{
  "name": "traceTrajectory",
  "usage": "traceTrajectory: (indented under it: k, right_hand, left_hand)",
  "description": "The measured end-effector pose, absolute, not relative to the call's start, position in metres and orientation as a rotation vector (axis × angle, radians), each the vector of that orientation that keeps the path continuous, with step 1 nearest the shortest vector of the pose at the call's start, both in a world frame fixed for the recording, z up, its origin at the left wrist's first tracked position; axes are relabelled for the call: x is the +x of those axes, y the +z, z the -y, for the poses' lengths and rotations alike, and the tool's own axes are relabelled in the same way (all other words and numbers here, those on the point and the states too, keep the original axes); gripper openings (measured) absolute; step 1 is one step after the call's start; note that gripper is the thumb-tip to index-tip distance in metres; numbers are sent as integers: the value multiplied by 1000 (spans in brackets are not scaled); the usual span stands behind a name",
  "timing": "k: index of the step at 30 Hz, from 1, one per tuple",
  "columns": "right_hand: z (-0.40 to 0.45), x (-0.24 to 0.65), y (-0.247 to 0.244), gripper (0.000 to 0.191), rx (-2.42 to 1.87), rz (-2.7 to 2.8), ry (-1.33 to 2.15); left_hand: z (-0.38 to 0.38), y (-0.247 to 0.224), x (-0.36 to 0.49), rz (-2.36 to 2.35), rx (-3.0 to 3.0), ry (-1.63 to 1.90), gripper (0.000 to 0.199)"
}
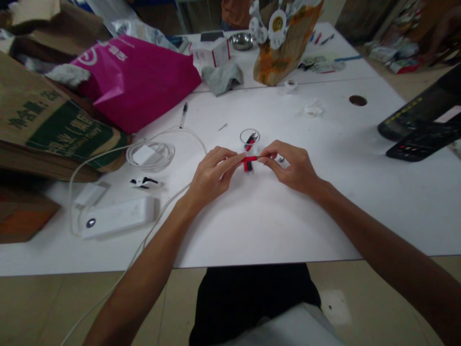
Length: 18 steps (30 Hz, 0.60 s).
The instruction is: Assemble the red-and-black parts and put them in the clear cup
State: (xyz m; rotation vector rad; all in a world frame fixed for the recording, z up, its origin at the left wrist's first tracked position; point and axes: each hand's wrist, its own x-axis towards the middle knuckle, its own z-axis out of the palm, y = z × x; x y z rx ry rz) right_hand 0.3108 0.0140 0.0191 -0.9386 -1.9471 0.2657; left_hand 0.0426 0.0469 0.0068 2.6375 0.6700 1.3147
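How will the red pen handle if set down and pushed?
Red pen: likely stiff, it looks straight between left hand and right hand. Probably light, being slim. May roll on the flat table, though barrel shape is unclear.

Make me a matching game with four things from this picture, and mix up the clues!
Things
1. slim red item
2. clear cup
3. crumpled cloth
4. power bank

Clues
A. white, lying to the left of the left arm
B. pinched by the left hand and the right hand
C. grey
D. has red and black things inside

Right pairs: 1-B, 2-D, 3-C, 4-A
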Motion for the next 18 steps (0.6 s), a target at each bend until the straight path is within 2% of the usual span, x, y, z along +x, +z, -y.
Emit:
traceTrajectory:
  k: [12, 18]
  right_hand:
    - [-16, 309, 26, 24, -1059, 1699, 528]
    - [-35, 321, 52, 14, -1062, 1723, 246]
  left_hand:
    - [-47, 8, 45, -705, 2592, 1289, 43]
    - [-52, 9, 40, -778, 2546, 1352, 32]
